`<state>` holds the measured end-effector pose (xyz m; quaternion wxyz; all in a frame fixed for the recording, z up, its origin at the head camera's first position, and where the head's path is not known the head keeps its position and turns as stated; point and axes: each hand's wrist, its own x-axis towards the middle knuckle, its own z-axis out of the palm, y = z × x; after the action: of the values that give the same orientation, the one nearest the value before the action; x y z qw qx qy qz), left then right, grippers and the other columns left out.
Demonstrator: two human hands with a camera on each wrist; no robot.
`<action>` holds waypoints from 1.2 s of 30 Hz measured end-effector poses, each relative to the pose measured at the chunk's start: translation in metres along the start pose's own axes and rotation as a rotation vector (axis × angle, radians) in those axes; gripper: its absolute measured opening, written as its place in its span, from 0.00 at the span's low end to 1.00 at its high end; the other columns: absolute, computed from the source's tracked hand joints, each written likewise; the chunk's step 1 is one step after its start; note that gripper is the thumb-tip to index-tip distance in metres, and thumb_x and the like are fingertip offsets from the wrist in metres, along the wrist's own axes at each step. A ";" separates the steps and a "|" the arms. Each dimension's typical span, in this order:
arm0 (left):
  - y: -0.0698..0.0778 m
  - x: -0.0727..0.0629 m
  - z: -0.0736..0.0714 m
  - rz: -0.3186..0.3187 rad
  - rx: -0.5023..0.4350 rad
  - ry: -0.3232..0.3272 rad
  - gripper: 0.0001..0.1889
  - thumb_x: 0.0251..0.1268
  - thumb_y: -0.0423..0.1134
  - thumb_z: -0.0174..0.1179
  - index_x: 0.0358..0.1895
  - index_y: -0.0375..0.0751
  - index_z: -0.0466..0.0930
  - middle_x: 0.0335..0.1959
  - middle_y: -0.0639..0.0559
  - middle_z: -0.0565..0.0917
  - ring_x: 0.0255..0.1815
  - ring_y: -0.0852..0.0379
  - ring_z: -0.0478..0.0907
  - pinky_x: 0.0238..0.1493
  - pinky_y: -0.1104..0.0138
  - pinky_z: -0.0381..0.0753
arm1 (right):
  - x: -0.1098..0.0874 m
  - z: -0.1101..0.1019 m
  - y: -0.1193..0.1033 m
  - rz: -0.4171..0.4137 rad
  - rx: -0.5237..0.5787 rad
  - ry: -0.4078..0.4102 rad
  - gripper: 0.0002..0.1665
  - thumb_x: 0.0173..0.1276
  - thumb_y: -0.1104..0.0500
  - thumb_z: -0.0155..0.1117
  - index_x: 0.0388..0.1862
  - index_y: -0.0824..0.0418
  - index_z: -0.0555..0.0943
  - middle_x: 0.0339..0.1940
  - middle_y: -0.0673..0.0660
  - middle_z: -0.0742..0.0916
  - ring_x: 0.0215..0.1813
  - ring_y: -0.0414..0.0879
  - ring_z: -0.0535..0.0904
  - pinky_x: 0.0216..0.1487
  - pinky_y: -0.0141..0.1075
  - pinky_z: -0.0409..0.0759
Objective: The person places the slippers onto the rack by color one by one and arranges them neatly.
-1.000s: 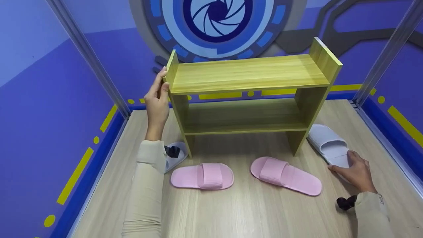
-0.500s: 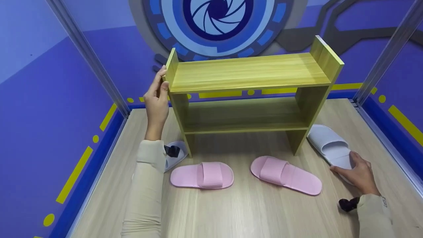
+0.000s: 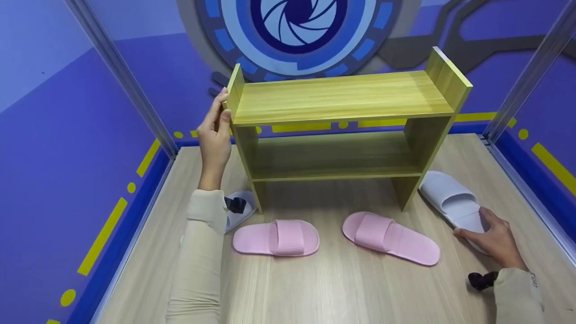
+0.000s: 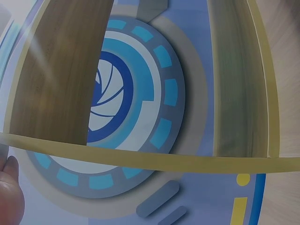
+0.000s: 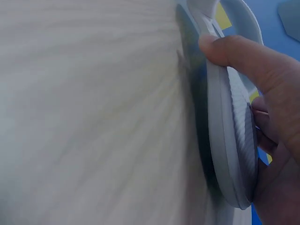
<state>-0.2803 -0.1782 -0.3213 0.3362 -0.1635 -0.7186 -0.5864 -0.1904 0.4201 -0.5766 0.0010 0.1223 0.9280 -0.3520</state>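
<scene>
A two-tier wooden shelf stands at the back in the head view. My left hand holds its left side panel near the top, thumb at the front edge and fingers along the outer face. In the left wrist view the thumb shows just outside that panel. At the right, my right hand grips a pale grey-white slide slipper by the heel, thumb on one side and fingers on the other. Its toe points back beside the shelf's right leg. The right wrist view shows the slipper's side edge close over the wood-grained surface.
Two pink slippers lie before the shelf. Another whitish slipper lies by the shelf's left leg, partly hidden by my left sleeve. Blue-purple panels enclose the wood-grained surface.
My right hand and the slipper it grips have shifted slightly right and toward me. My left hand stays on the shelf panel, and the pink slippers have not moved.
</scene>
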 end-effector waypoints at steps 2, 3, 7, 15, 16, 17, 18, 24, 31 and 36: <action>0.008 -0.001 0.000 -0.012 -0.005 -0.005 0.21 0.73 0.34 0.48 0.67 0.35 0.69 0.69 0.45 0.70 0.72 0.55 0.65 0.67 0.65 0.71 | 0.000 -0.003 0.002 0.004 -0.015 -0.013 0.69 0.55 0.37 0.71 0.76 0.71 0.41 0.74 0.78 0.49 0.73 0.76 0.43 0.69 0.69 0.47; 0.011 -0.002 0.000 -0.016 -0.006 -0.007 0.21 0.73 0.34 0.48 0.67 0.35 0.69 0.69 0.45 0.70 0.72 0.55 0.65 0.67 0.64 0.70 | 0.001 -0.004 0.003 0.001 -0.021 -0.021 0.69 0.55 0.37 0.71 0.76 0.71 0.41 0.74 0.78 0.49 0.73 0.77 0.43 0.68 0.70 0.47; 0.019 -0.003 0.001 -0.019 -0.009 -0.009 0.21 0.73 0.33 0.48 0.66 0.34 0.69 0.69 0.44 0.70 0.71 0.55 0.66 0.67 0.64 0.70 | 0.000 -0.011 0.006 -0.022 -0.018 -0.049 0.68 0.56 0.38 0.70 0.76 0.69 0.41 0.74 0.79 0.48 0.73 0.78 0.42 0.67 0.71 0.46; 0.019 -0.002 0.002 -0.001 0.007 -0.008 0.20 0.73 0.32 0.48 0.66 0.32 0.70 0.69 0.43 0.70 0.71 0.54 0.66 0.67 0.65 0.70 | 0.003 -0.028 0.009 -0.064 -0.003 -0.119 0.66 0.58 0.40 0.70 0.77 0.68 0.40 0.74 0.79 0.47 0.73 0.78 0.38 0.67 0.72 0.42; 0.019 -0.002 0.002 -0.004 0.006 -0.007 0.21 0.73 0.32 0.48 0.66 0.32 0.70 0.69 0.43 0.70 0.71 0.54 0.66 0.67 0.65 0.70 | 0.003 -0.031 0.008 -0.053 -0.011 -0.133 0.66 0.58 0.39 0.69 0.77 0.67 0.39 0.74 0.78 0.46 0.73 0.78 0.38 0.66 0.72 0.42; 0.019 -0.002 0.002 -0.006 0.006 -0.007 0.21 0.73 0.32 0.48 0.66 0.32 0.70 0.69 0.43 0.70 0.71 0.54 0.67 0.67 0.66 0.70 | 0.004 -0.034 0.008 -0.044 -0.016 -0.152 0.67 0.58 0.39 0.69 0.77 0.66 0.38 0.74 0.78 0.45 0.73 0.78 0.37 0.66 0.72 0.42; 0.019 -0.002 0.002 -0.009 0.002 -0.007 0.21 0.73 0.32 0.48 0.66 0.32 0.70 0.69 0.43 0.70 0.71 0.54 0.67 0.67 0.66 0.70 | 0.004 -0.037 0.008 -0.038 -0.022 -0.172 0.67 0.58 0.39 0.69 0.77 0.66 0.37 0.74 0.78 0.44 0.72 0.78 0.36 0.66 0.73 0.41; 0.012 -0.002 0.002 -0.003 0.002 -0.006 0.21 0.72 0.33 0.48 0.66 0.33 0.69 0.69 0.44 0.70 0.71 0.55 0.66 0.68 0.66 0.69 | 0.005 -0.056 0.006 -0.018 -0.075 -0.249 0.69 0.57 0.38 0.69 0.77 0.66 0.35 0.72 0.82 0.43 0.70 0.82 0.38 0.63 0.75 0.44; -0.009 0.002 0.001 0.072 0.017 -0.003 0.21 0.72 0.39 0.50 0.66 0.40 0.71 0.68 0.50 0.72 0.70 0.59 0.68 0.66 0.67 0.71 | 0.001 -0.076 0.003 -0.055 -0.132 -0.304 0.68 0.57 0.41 0.70 0.76 0.69 0.37 0.70 0.85 0.46 0.67 0.84 0.43 0.59 0.75 0.55; -0.009 0.002 0.000 0.039 0.016 0.000 0.22 0.72 0.36 0.49 0.67 0.39 0.70 0.69 0.48 0.71 0.70 0.59 0.67 0.67 0.67 0.70 | -0.002 -0.086 -0.002 -0.040 -0.174 -0.367 0.67 0.57 0.40 0.70 0.76 0.69 0.38 0.69 0.85 0.45 0.66 0.84 0.43 0.55 0.77 0.57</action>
<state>-0.2876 -0.1804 -0.3265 0.3487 -0.1749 -0.7200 -0.5740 -0.1821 0.4739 -0.5106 0.1738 0.0370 0.9414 -0.2868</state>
